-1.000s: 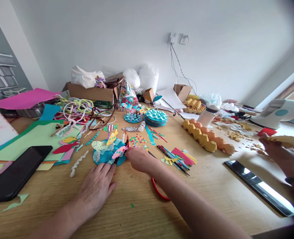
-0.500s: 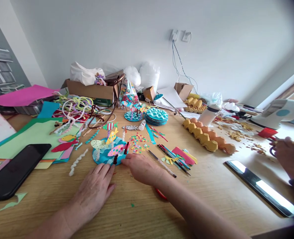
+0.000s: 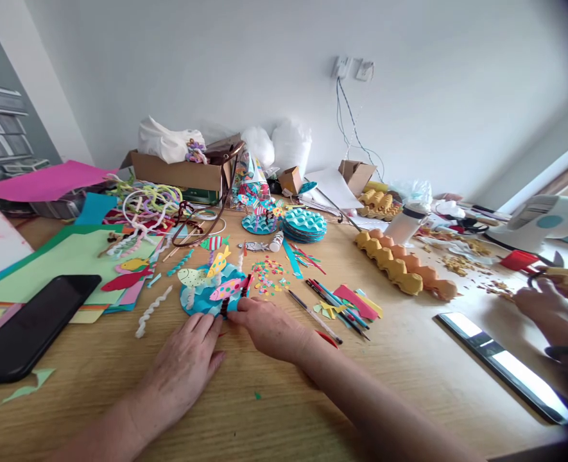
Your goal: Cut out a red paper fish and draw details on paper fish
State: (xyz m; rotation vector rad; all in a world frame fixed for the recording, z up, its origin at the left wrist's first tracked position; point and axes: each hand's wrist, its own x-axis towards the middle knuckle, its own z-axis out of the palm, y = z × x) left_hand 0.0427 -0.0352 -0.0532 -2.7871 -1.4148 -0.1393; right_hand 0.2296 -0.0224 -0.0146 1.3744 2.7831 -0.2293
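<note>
A blue scalloped disc (image 3: 185, 304) lies on the wooden table with paper fish standing over it on twisted stems. Among them are a pink spotted fish (image 3: 226, 289), a yellow fish (image 3: 219, 262) and a pale green one (image 3: 190, 277). My left hand (image 3: 187, 353) rests at the disc's near edge, palm down, fingers extended and thumb apart. At the near right edge of the disc is my right hand (image 3: 271, 327), its fingers bent together beside the dark stems; what its fingertips hold, if anything, is hidden.
Pens and pencils (image 3: 341, 307) lie right of my right hand, and red scissor handles (image 3: 328, 339) show beside that forearm. A black phone (image 3: 38, 327) lies left, a tablet (image 3: 505, 366) right. Another person's hand (image 3: 543, 301) holds scissors at far right. Egg cartons (image 3: 399, 264) stand nearer the middle.
My right hand has shifted slightly left along the disc's near edge. The other person's hand has moved left, and its scissors show more. My left hand looks nearly unchanged.
</note>
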